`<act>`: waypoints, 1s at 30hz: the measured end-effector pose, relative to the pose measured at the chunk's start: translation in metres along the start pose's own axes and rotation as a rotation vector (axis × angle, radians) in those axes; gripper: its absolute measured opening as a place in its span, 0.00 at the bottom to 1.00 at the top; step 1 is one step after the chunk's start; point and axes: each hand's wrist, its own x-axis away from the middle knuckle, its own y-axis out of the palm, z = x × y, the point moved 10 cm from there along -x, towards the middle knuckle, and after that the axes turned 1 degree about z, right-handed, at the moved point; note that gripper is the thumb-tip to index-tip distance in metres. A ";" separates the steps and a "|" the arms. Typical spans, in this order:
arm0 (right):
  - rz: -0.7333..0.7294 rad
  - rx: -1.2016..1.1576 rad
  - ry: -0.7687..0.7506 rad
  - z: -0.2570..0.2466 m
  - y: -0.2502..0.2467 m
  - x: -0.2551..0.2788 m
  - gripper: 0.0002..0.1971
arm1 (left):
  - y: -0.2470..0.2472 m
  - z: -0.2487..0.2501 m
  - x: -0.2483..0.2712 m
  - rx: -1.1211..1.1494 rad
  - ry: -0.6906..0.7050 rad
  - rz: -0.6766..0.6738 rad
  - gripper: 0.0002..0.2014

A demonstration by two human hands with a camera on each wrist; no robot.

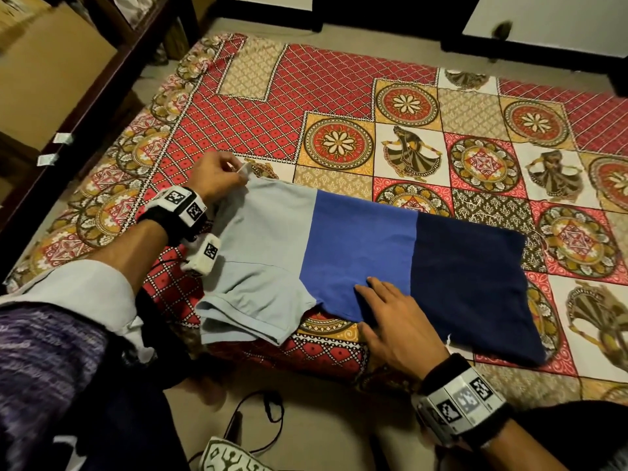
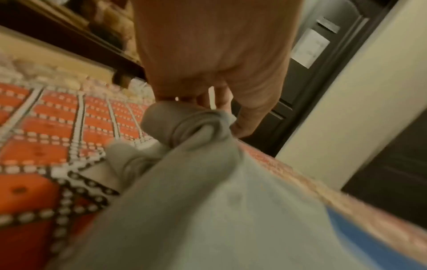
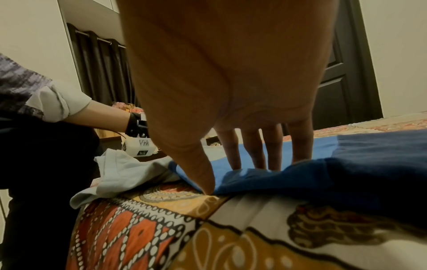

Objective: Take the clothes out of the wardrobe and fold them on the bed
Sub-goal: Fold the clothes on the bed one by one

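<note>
Two hands were on the three-tone shirt (image 1: 360,246), which lay flat on the bed (image 1: 339,96) near its front edge. Left hand (image 1: 212,175) pinched the bunched light-grey end at the far corner. Right hand (image 1: 390,321) lay flat, fingers (image 3: 254,146) straight, pressing the mid-blue band at the near hem.

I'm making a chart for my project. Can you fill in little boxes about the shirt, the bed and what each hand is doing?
garment: three-colour shirt in pale grey, blue and navy bands, lying on the bed
surface: red and yellow patterned bedsheet
left hand: pinches the shirt's pale grey far corner
right hand: fingers straight, pressing the blue band at the near edge
fold status: near sleeve still sticking out
</note>
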 end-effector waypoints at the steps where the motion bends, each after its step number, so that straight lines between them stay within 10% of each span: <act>1: 0.001 -0.002 0.001 0.000 0.000 0.000 0.34 | -0.006 0.015 0.004 -0.132 0.156 0.071 0.08; 5: 0.007 -0.009 0.001 0.000 -0.003 0.000 0.34 | 0.021 0.044 0.021 -0.655 0.575 0.035 0.07; 11: 0.010 -0.006 -0.005 -0.001 -0.002 0.001 0.34 | 0.025 0.008 0.006 -0.042 0.114 -0.136 0.12; 17: 0.011 0.052 -0.021 -0.004 0.007 -0.001 0.37 | 0.031 -0.018 0.003 -0.110 -0.134 -0.304 0.11; 23: -0.046 0.147 -0.035 -0.013 0.024 0.002 0.39 | 0.016 0.008 0.002 -0.546 0.213 0.006 0.25; 30: 0.139 -0.078 -0.135 -0.035 0.002 0.011 0.35 | 0.027 -0.008 0.009 -0.784 0.249 -0.108 0.36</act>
